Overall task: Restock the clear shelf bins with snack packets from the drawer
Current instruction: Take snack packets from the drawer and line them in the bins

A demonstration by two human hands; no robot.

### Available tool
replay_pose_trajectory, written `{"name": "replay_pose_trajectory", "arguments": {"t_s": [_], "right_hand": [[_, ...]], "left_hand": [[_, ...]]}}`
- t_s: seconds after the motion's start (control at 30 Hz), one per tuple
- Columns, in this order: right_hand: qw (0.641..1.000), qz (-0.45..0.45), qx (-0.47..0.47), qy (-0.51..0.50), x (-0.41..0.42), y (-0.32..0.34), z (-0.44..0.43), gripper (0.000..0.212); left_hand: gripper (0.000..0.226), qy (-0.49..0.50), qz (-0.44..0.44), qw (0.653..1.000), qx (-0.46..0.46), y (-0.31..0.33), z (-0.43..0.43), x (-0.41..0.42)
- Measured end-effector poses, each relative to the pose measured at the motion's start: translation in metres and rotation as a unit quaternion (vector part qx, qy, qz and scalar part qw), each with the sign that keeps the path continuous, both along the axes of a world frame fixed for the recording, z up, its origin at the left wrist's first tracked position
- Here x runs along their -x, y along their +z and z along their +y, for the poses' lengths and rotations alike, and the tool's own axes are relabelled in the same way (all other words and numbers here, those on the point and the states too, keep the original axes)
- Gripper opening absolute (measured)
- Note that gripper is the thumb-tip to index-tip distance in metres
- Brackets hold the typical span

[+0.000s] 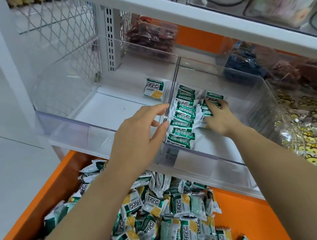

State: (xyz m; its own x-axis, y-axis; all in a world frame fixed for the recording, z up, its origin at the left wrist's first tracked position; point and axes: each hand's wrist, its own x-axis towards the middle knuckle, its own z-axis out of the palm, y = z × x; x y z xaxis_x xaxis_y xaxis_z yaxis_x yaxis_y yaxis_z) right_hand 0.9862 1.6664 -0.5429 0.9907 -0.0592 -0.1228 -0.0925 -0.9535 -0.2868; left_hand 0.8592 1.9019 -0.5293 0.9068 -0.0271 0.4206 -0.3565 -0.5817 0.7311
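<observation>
Shelf bin: right hand grips green Chinese-lettered packets; left hand spread, touching divider.

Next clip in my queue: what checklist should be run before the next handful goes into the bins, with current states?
1. Drawer open, drawer packets left: ok.
2. Right bin has bare floor: ok.
3. First row lined against the divider wall: ok.
4. Right hand free: not ok, grips second-row packets.
5. Left hand free: ok, only touches the divider wall.
6. Left bin stocked: not ok, one lone packet.

Left bin floor mostly bare; divider bounds.
</observation>
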Motion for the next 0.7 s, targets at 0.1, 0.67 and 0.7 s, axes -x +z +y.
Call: {"name": "replay_pose_trajectory", "arguments": {"t_s": [0.1,0.67,0.7], "right_hand": [[0.998,-0.04,-0.033,-0.018,0.003,0.0,-0.001,0.076],[0.985,-0.036,-0.138,-0.092,0.002,0.007,-0.002,0.069],[0.985,-0.042,-0.139,-0.096,0.001,0.011,-0.003,0.074]], "left_hand": [[0.034,0.003,-0.002,1.0,0.0,-0.001,0.0,0.0],[0.036,0.009,-0.007,1.0,-0.013,-0.002,-0.001,0.0],[0.036,0.009,-0.007,1.0,-0.014,-0.002,-0.001,0.0]]}}
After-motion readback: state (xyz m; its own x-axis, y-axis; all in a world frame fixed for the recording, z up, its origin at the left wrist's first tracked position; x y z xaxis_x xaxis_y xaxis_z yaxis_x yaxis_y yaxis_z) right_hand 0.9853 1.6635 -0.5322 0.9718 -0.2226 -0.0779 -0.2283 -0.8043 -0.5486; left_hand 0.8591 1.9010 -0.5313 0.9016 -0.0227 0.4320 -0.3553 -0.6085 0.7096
